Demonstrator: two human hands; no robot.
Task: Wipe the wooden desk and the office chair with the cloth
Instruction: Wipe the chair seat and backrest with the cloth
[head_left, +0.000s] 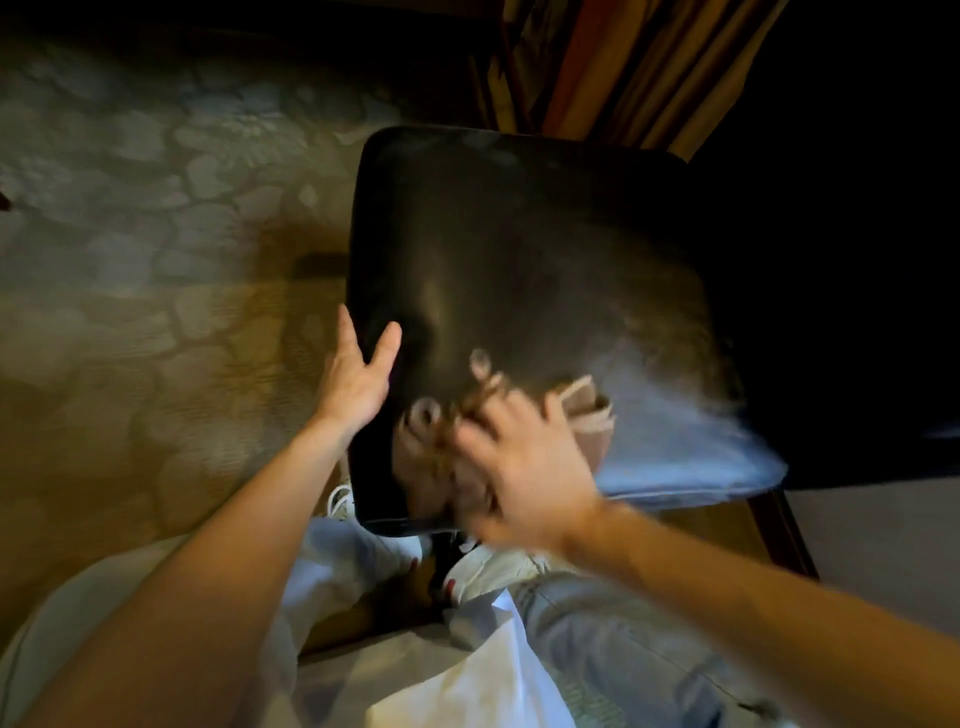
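Observation:
The office chair's dark leather seat (519, 270) fills the middle of the head view, with a glossy sheen near its right front edge. My left hand (358, 374) holds the seat's left edge, fingers under the rim and thumb on top. My right hand (519, 462) presses a pale pinkish cloth (589, 415) flat on the seat near its front edge. That hand and the cloth are blurred by motion, and most of the cloth lies hidden under the palm.
Patterned carpet (130, 260) spreads to the left of the chair. Striped curtains (623, 67) hang behind it. A dark wooden chair frame (789, 535) shows at the right. My white shoes (483, 566) and jeans (597, 634) sit just below the seat's front edge.

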